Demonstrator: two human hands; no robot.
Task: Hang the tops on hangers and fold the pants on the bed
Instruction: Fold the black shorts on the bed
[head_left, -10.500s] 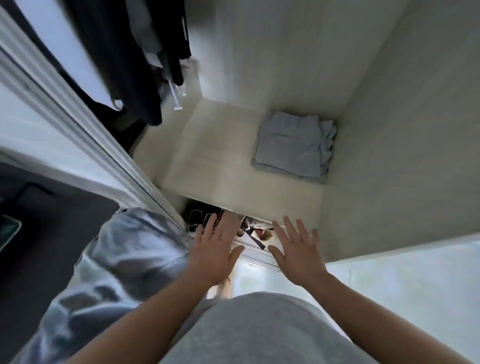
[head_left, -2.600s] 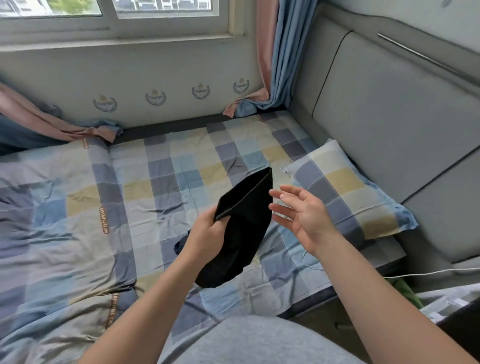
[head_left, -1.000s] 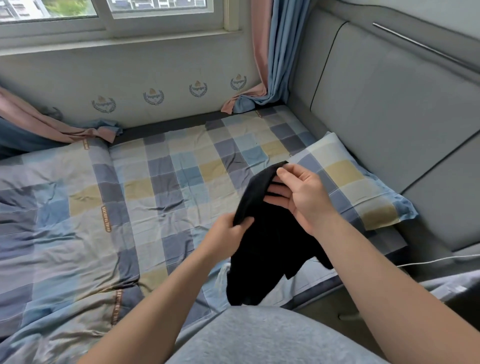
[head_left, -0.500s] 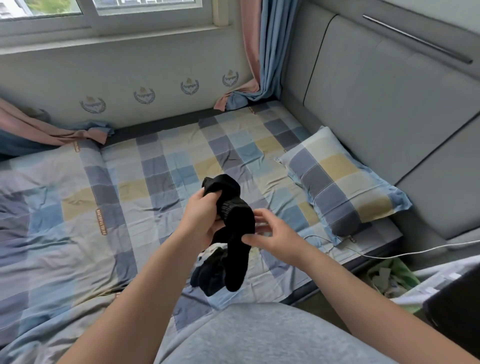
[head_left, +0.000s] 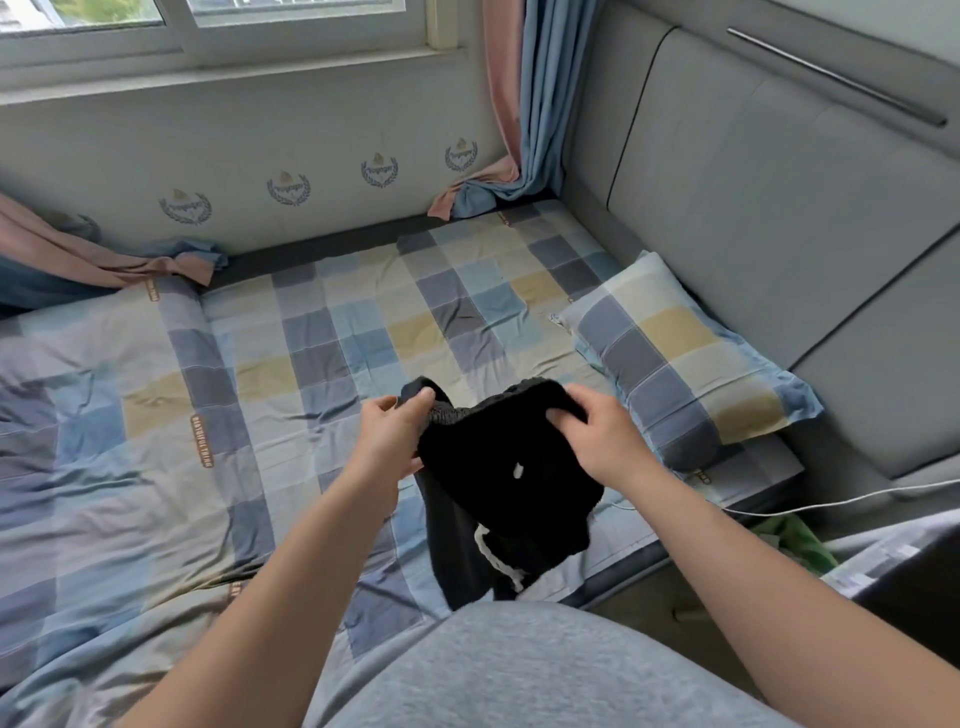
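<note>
1. Checks of blue, grey and yellow cover the bed (head_left: 260, 395), which fills the left and middle of the view; its sheet is creased.
2. The black pants (head_left: 498, 467) hang in the air over the near right part of the bed, held up by their ribbed waistband between the two hands.
3. The left hand (head_left: 387, 439) pinches the left end of the waistband, thumb and fingers closed together on the cloth.
4. The right hand (head_left: 597, 441) grips the right end, its fingers curled over the far side of the band and its thumb pressed on the near side.
5. Below the hands the cloth sags in a bunch, and a white drawstring (head_left: 496, 553) dangles from its lower part; whether the lowest fold touches the sheet I cannot tell.
6. A checked pillow (head_left: 685, 358) lies just right of the pants, beside the grey padded headboard (head_left: 779, 208).
7. A white cable (head_left: 831, 501) runs from the near right edge of the mattress off to the right.
8. At the far side a pink and blue curtain (head_left: 540, 104) hangs in the corner beside the window (head_left: 208, 31), its end resting on the bed.
9. The person's grey top (head_left: 545, 670) fills the near middle of the view.
</note>
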